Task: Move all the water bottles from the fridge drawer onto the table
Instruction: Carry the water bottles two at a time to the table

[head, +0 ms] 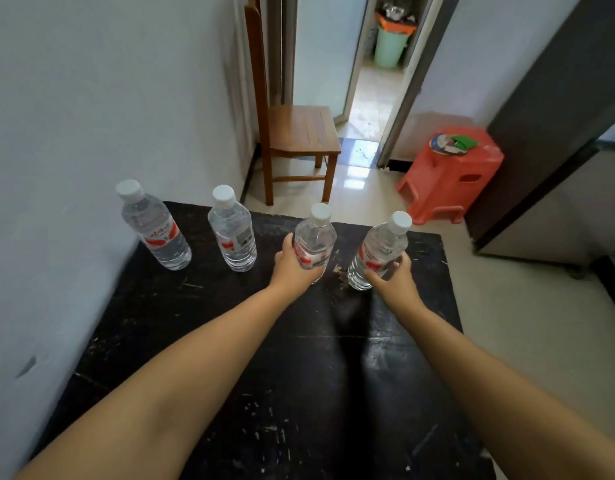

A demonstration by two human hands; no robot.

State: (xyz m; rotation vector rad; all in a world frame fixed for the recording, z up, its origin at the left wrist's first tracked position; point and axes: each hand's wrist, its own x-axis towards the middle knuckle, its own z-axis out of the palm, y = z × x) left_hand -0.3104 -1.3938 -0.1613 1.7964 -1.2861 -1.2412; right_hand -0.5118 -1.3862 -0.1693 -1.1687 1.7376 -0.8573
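Several clear water bottles with white caps and red labels stand upright on the black scratched table [229, 341]. Two stand free near the wall: the far-left bottle [153, 226] and a second bottle [231, 230]. My left hand [292, 265] grips the lower body of a third bottle [316, 237], whose base is at the tabletop. My right hand [390, 278] curls around the lower part of the rightmost bottle [382, 247], which stands on the table. The fridge drawer is out of view.
A white wall runs along the table's left side. Beyond the table stand a wooden chair [299, 133] and a red plastic stool [451, 171]. A dark fridge body [558, 150] rises at the right. An open doorway lies ahead with a green bin [390, 43].
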